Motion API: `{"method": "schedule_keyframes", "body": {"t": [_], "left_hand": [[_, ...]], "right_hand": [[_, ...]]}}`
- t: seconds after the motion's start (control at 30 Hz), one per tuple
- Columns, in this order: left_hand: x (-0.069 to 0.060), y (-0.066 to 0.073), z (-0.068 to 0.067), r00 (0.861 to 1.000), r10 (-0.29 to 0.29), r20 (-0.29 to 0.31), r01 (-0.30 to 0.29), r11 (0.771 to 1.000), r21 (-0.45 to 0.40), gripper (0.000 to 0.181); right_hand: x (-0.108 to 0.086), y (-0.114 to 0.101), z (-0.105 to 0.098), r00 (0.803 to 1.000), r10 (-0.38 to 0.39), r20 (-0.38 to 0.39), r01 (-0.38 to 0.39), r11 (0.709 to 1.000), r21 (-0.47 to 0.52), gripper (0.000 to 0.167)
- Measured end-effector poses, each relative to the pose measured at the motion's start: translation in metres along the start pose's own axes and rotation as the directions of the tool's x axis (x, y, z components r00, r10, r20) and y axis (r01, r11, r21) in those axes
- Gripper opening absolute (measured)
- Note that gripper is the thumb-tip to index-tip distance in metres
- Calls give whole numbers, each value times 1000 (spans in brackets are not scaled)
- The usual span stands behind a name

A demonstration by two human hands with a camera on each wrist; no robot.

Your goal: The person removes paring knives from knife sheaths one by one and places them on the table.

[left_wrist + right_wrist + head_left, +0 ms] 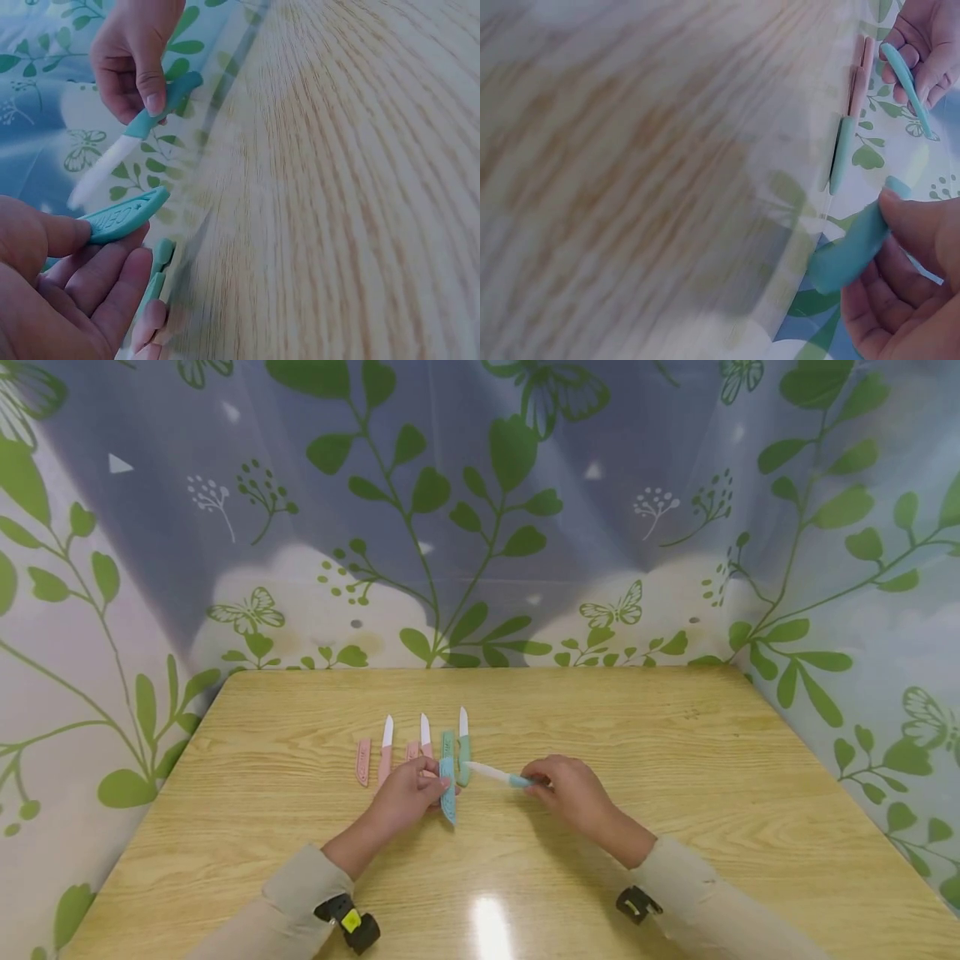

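Note:
My left hand point(405, 793) pinches a blue knife sheath point(447, 789) between thumb and fingers, raised above the table. In my right hand point(573, 789) is a small knife by its blue handle point(519, 781); its white blade point(487, 771) points left toward the sheath, apart from it. The left wrist view shows the sheath point(127, 215) with raised lettering and the knife point(161, 109) uncovered above it. Behind the left hand lie a green knife point(464, 747), a green sheath point(447, 743), two pink knives point(387, 747) and two pink sheaths point(363, 762), one pair partly hidden by the hand.
The wood-grain table point(675, 735) carries the row of knives and sheaths left of its middle. A leaf-and-butterfly patterned curtain point(480, 527) stands along the back and both sides. A bright light reflection point(489, 927) shows near the front.

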State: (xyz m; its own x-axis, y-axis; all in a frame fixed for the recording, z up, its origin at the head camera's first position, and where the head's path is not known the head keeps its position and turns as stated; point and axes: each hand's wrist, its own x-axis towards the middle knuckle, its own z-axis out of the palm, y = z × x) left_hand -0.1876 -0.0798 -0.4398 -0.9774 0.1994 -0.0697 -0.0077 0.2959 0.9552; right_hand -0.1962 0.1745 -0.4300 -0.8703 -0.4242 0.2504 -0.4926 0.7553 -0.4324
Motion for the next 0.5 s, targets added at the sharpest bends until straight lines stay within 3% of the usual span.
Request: {"method": "schedule_keyframes", "body": {"t": [0.37,0.5], "left_hand": [[3,0,3,1000,-10,-3,10,1000,28,10],[3,-1,4,1000,-4,-2,4,999,34,13]], "right_hand": [[0,-1,-4,994,66,82,-80,981,178,8],[1,-1,-3,987,118,111,-146,944,296,10]]}}
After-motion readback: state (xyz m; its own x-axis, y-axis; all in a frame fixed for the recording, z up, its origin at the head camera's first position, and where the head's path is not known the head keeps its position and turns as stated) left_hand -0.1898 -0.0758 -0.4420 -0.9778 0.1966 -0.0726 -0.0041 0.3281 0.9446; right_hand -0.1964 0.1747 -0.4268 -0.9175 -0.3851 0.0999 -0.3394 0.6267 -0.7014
